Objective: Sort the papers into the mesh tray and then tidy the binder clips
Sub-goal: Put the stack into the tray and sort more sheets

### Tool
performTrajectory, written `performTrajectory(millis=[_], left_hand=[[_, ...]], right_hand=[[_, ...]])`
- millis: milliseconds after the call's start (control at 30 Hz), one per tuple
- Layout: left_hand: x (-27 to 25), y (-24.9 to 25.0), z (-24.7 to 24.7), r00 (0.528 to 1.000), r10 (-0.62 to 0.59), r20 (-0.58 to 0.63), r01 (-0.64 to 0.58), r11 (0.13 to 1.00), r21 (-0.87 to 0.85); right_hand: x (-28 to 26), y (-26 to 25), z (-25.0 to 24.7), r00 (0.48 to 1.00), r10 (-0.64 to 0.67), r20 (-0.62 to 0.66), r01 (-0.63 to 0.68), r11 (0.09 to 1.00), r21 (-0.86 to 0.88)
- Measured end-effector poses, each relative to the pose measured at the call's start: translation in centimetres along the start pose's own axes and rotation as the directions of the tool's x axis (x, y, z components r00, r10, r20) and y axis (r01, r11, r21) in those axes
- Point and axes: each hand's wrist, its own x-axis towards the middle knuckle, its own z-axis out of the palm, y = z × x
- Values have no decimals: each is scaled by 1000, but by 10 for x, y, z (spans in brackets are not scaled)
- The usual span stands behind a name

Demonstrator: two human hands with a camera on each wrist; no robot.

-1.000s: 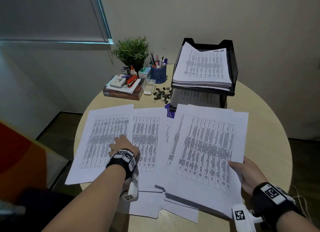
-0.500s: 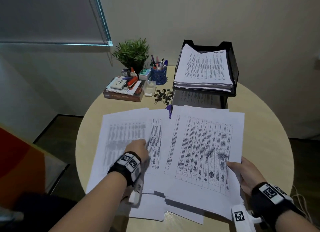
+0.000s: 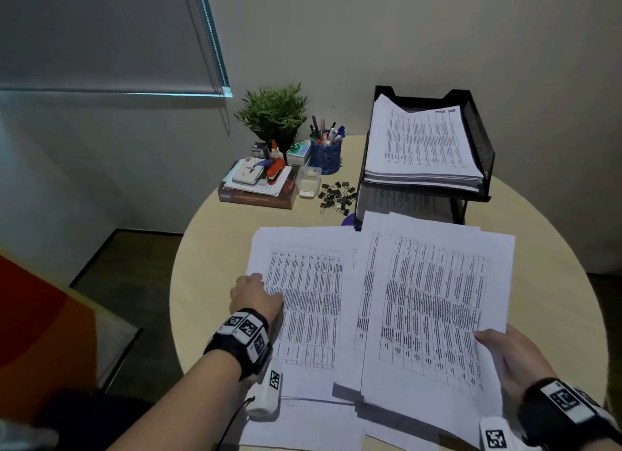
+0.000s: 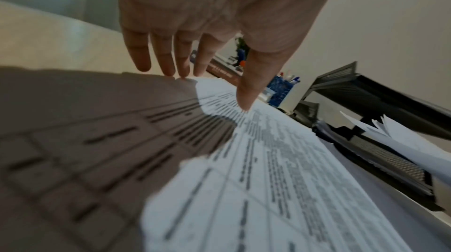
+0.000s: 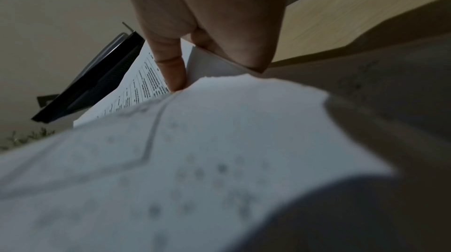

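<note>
Pinching the right paper stack (image 3: 434, 302) in your right hand (image 3: 515, 359), your flat left hand (image 3: 255, 296) presses the left sheets (image 3: 303, 302) near the tabletop's (image 3: 208, 248) front edge.

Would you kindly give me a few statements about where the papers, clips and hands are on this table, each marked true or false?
1. The top tier of the mesh tray already holds a stack of papers. True.
2. The binder clips lie inside the clear box. False: they lie loose on the table beside it.
3. The right hand grips the right-hand sheaf at its edge. True.
4. The left hand is closed into a fist. False: its straight fingers touch the left sheet.
5. The pen cup is red. False: blue.
</note>
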Motion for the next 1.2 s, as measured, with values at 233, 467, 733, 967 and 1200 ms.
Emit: performTrajectory(millis=[233, 467, 733, 967, 1200], left_hand=[[19, -22, 6, 986, -122, 111, 111, 989, 100], [24, -25, 5, 989, -86, 122, 90, 996, -27], [7, -12, 14, 962, 164, 220, -114, 968, -226], [9, -15, 11, 973, 137, 186, -145, 989, 31], [28, -20, -4, 982, -39, 185, 31, 998, 46]], right_hand=[[0, 18, 25, 998, -47, -40, 41, 988, -146], [-18, 9, 64, 998, -37, -49, 16, 928, -373], [-29, -8, 103, 1000, -21, -9, 14, 873, -488], [-30, -9, 116, 998, 69, 7, -59, 897, -439], [-26, 2, 115, 998, 48, -38, -59, 915, -399]])
